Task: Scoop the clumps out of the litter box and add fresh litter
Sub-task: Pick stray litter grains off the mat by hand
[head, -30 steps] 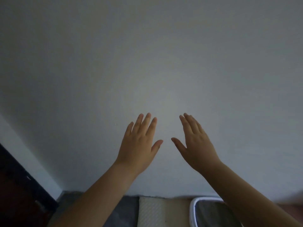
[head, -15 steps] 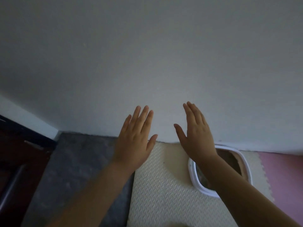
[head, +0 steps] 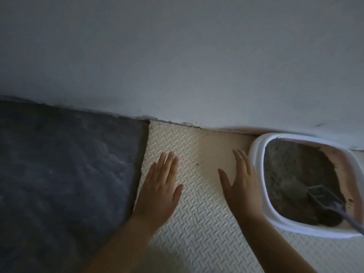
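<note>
A white-rimmed litter box [head: 256,154] sits on the floor at the right, against the wall, holding grey litter [head: 291,166]. A grey scoop [head: 323,196] lies inside it, its handle sticking out over the near right rim. My left hand [head: 159,192] hovers flat over the cream mat, fingers apart, holding nothing. My right hand [head: 242,182] is also flat and empty, just left of the box rim.
A cream textured foam mat [head: 197,223] covers the floor under both hands. A dark grey rug [head: 65,170] lies to the left. A pale wall [head: 177,56] rises right behind the box and mats.
The view has tilted down from the wall to the floor. The litter box and scoop have come fully into sight. Both hands stay flat and empty.
</note>
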`<state>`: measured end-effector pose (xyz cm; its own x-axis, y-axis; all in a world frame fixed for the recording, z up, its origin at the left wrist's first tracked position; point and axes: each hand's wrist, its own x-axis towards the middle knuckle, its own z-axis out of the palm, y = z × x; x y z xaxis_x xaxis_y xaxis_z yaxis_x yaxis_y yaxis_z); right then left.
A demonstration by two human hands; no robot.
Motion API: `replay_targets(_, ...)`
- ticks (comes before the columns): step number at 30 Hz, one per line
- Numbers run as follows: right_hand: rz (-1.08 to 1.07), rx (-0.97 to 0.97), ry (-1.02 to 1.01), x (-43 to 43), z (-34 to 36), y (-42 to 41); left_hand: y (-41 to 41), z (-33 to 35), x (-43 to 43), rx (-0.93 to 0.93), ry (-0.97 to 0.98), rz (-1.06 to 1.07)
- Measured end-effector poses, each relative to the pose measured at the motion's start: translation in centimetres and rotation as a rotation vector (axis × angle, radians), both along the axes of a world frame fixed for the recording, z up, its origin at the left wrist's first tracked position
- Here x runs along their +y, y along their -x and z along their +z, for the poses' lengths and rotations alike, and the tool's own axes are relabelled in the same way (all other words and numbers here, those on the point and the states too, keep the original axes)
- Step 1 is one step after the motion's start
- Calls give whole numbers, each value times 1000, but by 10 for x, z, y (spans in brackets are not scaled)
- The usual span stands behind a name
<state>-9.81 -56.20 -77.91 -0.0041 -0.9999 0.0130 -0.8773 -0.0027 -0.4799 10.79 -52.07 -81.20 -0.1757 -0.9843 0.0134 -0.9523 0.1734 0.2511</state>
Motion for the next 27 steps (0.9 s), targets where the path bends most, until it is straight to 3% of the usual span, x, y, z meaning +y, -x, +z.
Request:
replay_targets(7,-38,78,-154,10,-219,-1,25,-213,-23,35,-99,-1)
replay_targets(11,-226,-61,-162,9,-292,-5,29,-286,-40,73,-97,15)
replay_targets(14,-267,15,-35,10,-324,-9,27,-307,-44,8,-54,-5)
replay_targets(22,-259,5,16,14,-330,-9,27,-308,-42,13,-28,9)
replay_targets(25,-288,-68,27,12,-330,-10,26,-307,-43,69,-22,3)
replay_targets(27,-305,-125,47,9,-325,-12,26,-299,-43,238,-40,31)
